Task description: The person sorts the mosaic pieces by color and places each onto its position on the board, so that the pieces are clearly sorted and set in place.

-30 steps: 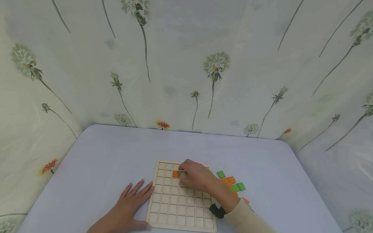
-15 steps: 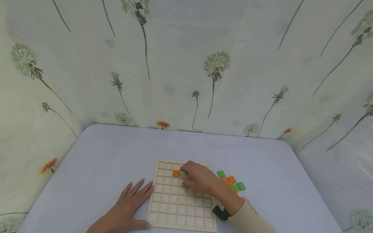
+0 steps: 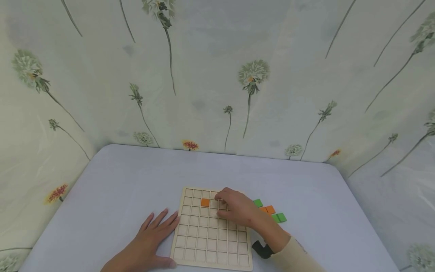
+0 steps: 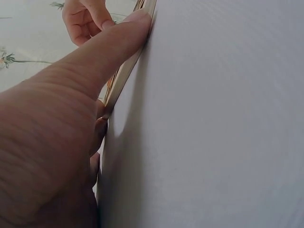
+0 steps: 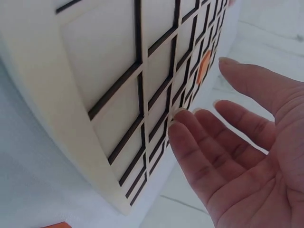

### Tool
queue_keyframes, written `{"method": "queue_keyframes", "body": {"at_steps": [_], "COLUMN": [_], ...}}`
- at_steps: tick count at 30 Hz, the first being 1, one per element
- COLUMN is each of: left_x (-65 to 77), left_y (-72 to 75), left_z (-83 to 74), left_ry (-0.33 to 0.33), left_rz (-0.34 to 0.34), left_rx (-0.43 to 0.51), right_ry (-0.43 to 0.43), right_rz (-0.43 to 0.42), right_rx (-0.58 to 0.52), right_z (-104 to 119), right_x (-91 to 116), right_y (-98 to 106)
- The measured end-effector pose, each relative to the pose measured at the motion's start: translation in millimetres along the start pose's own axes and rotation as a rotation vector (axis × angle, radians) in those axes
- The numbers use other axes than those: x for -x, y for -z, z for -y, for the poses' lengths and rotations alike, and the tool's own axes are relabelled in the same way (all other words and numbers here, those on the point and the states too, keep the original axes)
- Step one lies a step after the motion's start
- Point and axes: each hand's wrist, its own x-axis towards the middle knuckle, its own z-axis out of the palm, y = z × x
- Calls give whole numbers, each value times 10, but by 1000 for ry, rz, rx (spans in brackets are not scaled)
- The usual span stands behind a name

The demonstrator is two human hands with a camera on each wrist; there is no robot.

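Note:
A pale wooden grid board (image 3: 193, 230) lies on the table, with one orange square tile (image 3: 205, 202) in a cell near its far side. My left hand (image 3: 146, 240) rests spread along the board's left edge. In the left wrist view its thumb (image 4: 114, 45) lies against the board's rim. My right hand (image 3: 239, 207) hovers over the far right part of the board, to the right of the tile. Seen from the right wrist, that hand's fingers (image 5: 192, 152) are gently bent and apart from the thumb, with nothing between them.
Right of the board lie loose green tiles (image 3: 281, 217) and orange tiles (image 3: 270, 209), partly hidden by my right forearm. A black curved object (image 3: 261, 250) sits at the right wrist, by the sleeve. A flower-print cloth (image 3: 204, 75) hangs behind the white table (image 3: 136, 170).
My right hand has drifted a little to the right, farther from the orange tile, which stays in its cell. The left hand has kept its place at the board's edge.

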Motion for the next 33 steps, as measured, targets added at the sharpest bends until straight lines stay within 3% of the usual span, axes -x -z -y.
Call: {"method": "queue_keyframes", "body": {"at_steps": [11,33], "left_x": [-6,8], "left_y": [-37,-28], "left_z": [42,32], "left_ry": [58,43], "left_rz": [33,28], "left_rx": [24,14], "right_ry": [-11,1], "right_rz": [11,0], "right_rx": [-16,-31], "right_z": [-47,-72], "right_x": [62,141], "right_y": [36,58]}}
